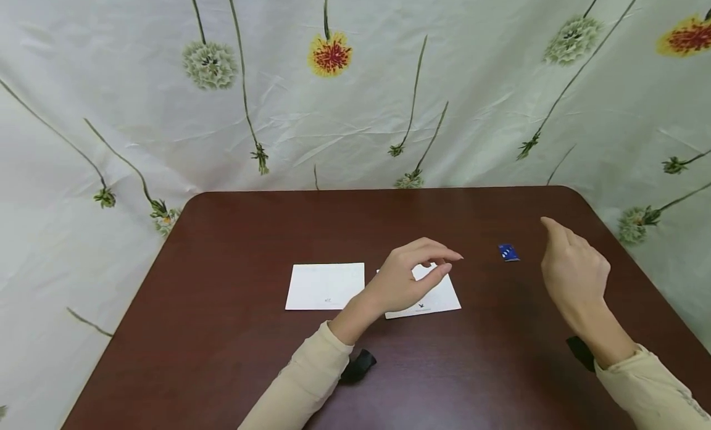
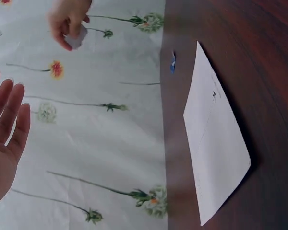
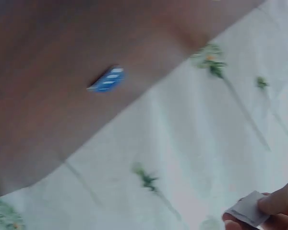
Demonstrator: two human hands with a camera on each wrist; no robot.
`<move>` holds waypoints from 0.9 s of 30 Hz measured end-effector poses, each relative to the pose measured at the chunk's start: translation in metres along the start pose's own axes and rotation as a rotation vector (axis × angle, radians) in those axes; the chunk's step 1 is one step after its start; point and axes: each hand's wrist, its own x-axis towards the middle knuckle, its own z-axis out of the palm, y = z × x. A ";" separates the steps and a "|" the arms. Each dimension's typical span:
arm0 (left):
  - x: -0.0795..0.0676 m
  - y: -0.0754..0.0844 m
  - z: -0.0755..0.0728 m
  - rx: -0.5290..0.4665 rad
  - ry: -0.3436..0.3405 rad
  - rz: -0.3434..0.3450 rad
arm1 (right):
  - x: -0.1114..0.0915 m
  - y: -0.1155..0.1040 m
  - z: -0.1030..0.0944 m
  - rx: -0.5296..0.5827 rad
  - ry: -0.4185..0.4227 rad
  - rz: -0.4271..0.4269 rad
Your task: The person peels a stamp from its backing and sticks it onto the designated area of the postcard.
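Note:
My left hand hovers above the right-hand white card, fingers loosely extended and holding nothing; it covers part of that card. A small dark print shows on the card, which bends slightly in the left wrist view. My right hand is raised over the right side of the table. Between its thumb and fingers it pinches a small, flat, whitish-grey folded piece, hidden in the head view. A small blue packet with white marks lies on the table, left of my right hand.
Another white card lies flat left of my left hand. The dark brown table has rounded far corners. Behind it hangs a white cloth printed with flowers. A black strap is at my left wrist.

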 end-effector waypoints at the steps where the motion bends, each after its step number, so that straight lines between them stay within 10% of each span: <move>1: -0.001 0.000 -0.002 -0.012 0.013 0.001 | 0.002 -0.005 -0.002 0.009 0.036 -0.020; 9: -0.001 0.005 -0.026 -0.102 0.123 -0.026 | 0.020 -0.057 -0.009 0.166 0.228 -0.044; 27: -0.008 0.036 -0.059 0.008 0.219 -0.270 | 0.047 -0.179 -0.004 0.675 0.259 -0.020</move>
